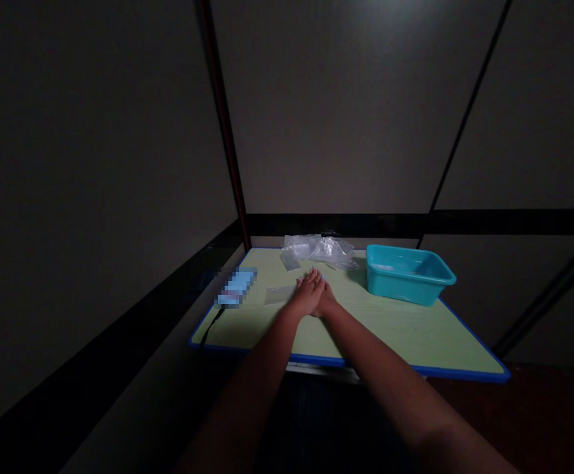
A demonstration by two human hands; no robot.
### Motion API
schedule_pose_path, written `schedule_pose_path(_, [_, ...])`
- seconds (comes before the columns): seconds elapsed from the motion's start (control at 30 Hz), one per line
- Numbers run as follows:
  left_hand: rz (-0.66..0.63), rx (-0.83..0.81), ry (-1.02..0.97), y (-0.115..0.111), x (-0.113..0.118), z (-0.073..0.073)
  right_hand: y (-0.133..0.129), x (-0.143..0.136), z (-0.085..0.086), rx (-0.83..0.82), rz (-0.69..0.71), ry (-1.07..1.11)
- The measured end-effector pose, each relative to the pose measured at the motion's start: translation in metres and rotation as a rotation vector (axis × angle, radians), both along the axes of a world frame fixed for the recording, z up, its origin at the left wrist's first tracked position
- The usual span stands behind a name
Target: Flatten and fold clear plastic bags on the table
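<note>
My left hand [307, 295] lies over my right hand [326, 301] near the middle of the table. The left fingers are stretched out and point away from me. Most of the right hand's fingers are hidden beneath the left hand, so I cannot tell how they are held. A small clear plastic bag [278, 294] lies flat on the tabletop, its right end reaching to my hands. Behind the hands is a loose pile of clear plastic bags [316, 249].
A turquoise plastic basin [403, 289] stands at the right rear of the pale green table [390, 336], which has a blue edge. On the left lies a blurred light-blue object [237, 287] with a dark strap [211, 325]. Panelled walls [336, 131] rise behind and to the left.
</note>
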State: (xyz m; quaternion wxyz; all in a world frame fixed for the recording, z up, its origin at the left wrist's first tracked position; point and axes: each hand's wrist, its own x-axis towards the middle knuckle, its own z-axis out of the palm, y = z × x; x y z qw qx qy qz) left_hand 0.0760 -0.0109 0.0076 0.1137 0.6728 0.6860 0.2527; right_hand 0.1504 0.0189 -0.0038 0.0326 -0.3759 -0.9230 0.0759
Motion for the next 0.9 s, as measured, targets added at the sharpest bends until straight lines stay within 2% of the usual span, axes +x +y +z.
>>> schedule_pose_path(0.1, [0.003,-0.046,-0.016,0.000,-0.008,-0.003,0.000,-0.001,0.003,-0.007,0.020,-0.060])
schedule_pose_path(0.3, [0.046,-0.124,0.030,-0.010,-0.026,-0.005,0.000,-0.004,0.007,-0.078,0.049,-0.032])
schedule_pose_path(0.53, [0.216,-0.168,0.193,-0.030,-0.057,-0.009,-0.002,-0.006,0.007,-0.113,-0.002,-0.051])
schedule_pose_path(0.7, [0.287,-0.215,0.306,-0.035,-0.064,-0.011,-0.006,-0.006,0.011,-0.128,-0.012,-0.062])
schedule_pose_path(0.9, [0.267,-0.272,0.392,-0.041,-0.074,-0.010,-0.011,-0.006,0.016,-0.142,0.013,-0.063])
